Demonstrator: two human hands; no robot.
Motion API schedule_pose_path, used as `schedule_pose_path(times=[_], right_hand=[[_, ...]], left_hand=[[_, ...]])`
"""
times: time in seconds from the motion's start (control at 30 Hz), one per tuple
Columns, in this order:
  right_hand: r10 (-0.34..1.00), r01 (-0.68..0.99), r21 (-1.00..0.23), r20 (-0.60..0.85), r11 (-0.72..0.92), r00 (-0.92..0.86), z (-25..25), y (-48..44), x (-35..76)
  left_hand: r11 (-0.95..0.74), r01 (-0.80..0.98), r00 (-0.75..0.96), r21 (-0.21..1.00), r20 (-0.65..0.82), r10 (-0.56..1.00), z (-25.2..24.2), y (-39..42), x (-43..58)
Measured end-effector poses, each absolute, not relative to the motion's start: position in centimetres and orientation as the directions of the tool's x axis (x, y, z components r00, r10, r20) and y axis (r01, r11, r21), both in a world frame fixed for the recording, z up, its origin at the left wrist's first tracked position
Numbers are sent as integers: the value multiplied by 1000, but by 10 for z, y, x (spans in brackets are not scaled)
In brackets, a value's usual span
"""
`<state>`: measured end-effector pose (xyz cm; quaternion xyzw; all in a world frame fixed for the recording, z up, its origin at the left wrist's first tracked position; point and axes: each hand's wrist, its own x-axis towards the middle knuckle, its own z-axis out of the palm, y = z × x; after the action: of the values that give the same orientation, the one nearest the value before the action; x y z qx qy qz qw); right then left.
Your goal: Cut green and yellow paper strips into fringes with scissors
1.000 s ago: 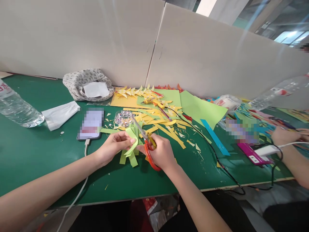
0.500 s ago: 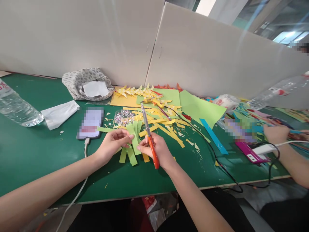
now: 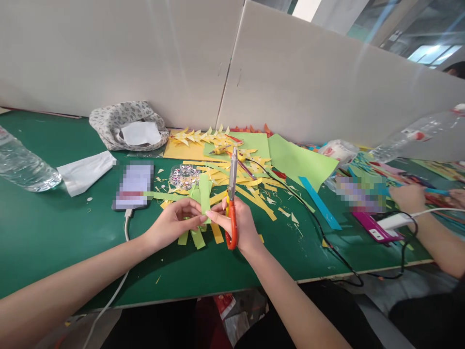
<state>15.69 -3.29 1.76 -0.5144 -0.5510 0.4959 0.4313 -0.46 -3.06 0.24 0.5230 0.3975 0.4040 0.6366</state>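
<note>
A light green paper strip (image 3: pixel 205 191) stands nearly upright between my hands. My left hand (image 3: pixel 174 220) pinches its lower end between thumb and fingertips. My right hand (image 3: pixel 242 223) is wrapped round a pair of scissors (image 3: pixel 233 232) with orange handles, blades pointing up and away from me. The right thumb also touches the strip's lower edge. More green strips (image 3: pixel 198 239) lie on the table beneath my hands, along with a yellow strip (image 3: pixel 217 233). Just beyond sits a clear dish of shiny gems (image 3: pixel 184 177).
A phone (image 3: pixel 133 184) on a white cable lies left, near a water bottle (image 3: pixel 25 162). Yellow paper scraps (image 3: pixel 259 203), a glue gun (image 3: pixel 221 150) and green sheets (image 3: pixel 301 160) spread behind. A black cord (image 3: pixel 319 230) crosses the right side. A co-worker's hand (image 3: pixel 409 198) is far right.
The scissors have swung from leaning left to nearly upright. The green strip has turned more upright and shifted slightly right, with both hands closer together at its lower end.
</note>
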Motion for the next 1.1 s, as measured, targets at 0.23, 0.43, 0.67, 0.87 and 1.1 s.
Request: schedule_pose_path(times=[0.23,0.43,0.67,0.87,1.1], right_hand=[[996,478,-875,47,74,-69,18,-32,167],[986,841,-516,107,162,-124,22,-35,168],[962,893,-367,181,260,-205,15,-38,162],[963,898,-360,184,253,-198,13,-38,160],[958,889,-369,199,270,-208,12,-39,159]], left_hand=[[146,-178,228,973,-103,968,-2,-24,-10],[113,-300,63,947,-99,993,-2,-17,-17],[62,-325,-18,944,-71,997,-3,-17,-17],[51,-354,-19,934,-62,998,-4,-16,-17],[65,-367,16,928,-63,998,-5,-18,-16]])
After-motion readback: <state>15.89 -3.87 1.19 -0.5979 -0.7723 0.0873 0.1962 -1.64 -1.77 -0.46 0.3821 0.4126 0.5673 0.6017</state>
